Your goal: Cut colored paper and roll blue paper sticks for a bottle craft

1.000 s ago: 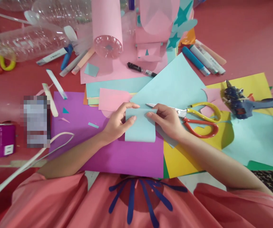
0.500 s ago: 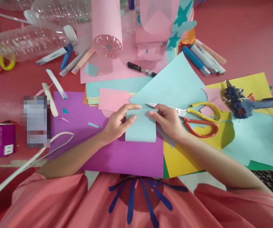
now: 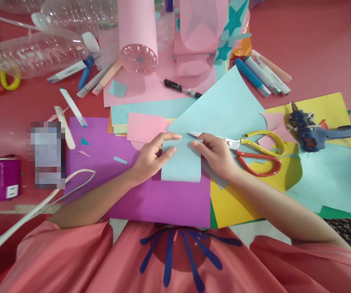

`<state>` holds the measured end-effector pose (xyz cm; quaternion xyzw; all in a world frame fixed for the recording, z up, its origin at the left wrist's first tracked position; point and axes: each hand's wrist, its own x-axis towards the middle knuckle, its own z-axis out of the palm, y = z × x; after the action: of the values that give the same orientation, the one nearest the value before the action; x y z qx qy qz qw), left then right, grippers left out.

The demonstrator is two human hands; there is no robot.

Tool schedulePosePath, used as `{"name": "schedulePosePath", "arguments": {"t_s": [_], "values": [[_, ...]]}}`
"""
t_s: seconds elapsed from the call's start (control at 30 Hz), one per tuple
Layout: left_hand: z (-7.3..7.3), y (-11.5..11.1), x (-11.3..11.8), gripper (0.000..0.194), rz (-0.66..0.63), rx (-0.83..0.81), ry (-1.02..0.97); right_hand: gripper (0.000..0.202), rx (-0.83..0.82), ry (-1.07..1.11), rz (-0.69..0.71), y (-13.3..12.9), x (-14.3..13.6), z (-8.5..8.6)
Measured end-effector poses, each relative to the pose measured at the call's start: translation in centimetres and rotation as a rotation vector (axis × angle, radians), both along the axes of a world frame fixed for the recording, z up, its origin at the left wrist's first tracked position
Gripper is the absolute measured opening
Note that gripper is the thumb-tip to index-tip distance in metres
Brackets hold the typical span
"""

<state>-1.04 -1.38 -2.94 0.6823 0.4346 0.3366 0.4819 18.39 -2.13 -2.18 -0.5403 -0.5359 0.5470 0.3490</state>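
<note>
A small light-blue sheet of paper (image 3: 180, 162), bent over on itself with a rounded lower edge, sits between my hands above the purple sheet (image 3: 160, 203). My left hand (image 3: 154, 156) grips its left upper edge, thumb in front and fingers behind. On the other side, my right hand (image 3: 213, 152) pinches the upper right edge, thumb on the near face. Scissors (image 3: 233, 143) with one yellow and one red handle lie by my right hand, which hides part of the blades. Beyond the hands is a larger light-blue sheet (image 3: 221, 101).
A glue gun (image 3: 308, 130) rests on the right over yellow paper (image 3: 325, 108). Markers (image 3: 253, 77) lie behind it. At the back stand a pink-wrapped bottle (image 3: 137, 28) and clear bottles (image 3: 41, 53). On the left are a phone (image 3: 47, 156), a purple box (image 3: 0, 179) and a white cable (image 3: 38, 209).
Almost nothing differs. Both hands keep the same hold on the light-blue paper, and the whole view has shifted very slightly.
</note>
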Motion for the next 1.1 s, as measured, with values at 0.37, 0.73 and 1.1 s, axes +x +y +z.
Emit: {"name": "schedulePosePath", "arguments": {"t_s": [0.37,0.73,1.1], "values": [[-0.17,-0.07,-0.04,0.029,0.004,-0.073,-0.034,0.06,0.015,-0.009,-0.009,-0.05,0.07,-0.25],[-0.36,-0.03,-0.15,0.022,-0.018,-0.02,-0.02,0.063,0.007,-0.025,-0.015,0.04,-0.05,-0.02],[-0.26,-0.03,-0.09,0.025,-0.012,-0.056,-0.007,0.057,0.005,-0.006,0.0,0.01,0.08,-0.16]]}}
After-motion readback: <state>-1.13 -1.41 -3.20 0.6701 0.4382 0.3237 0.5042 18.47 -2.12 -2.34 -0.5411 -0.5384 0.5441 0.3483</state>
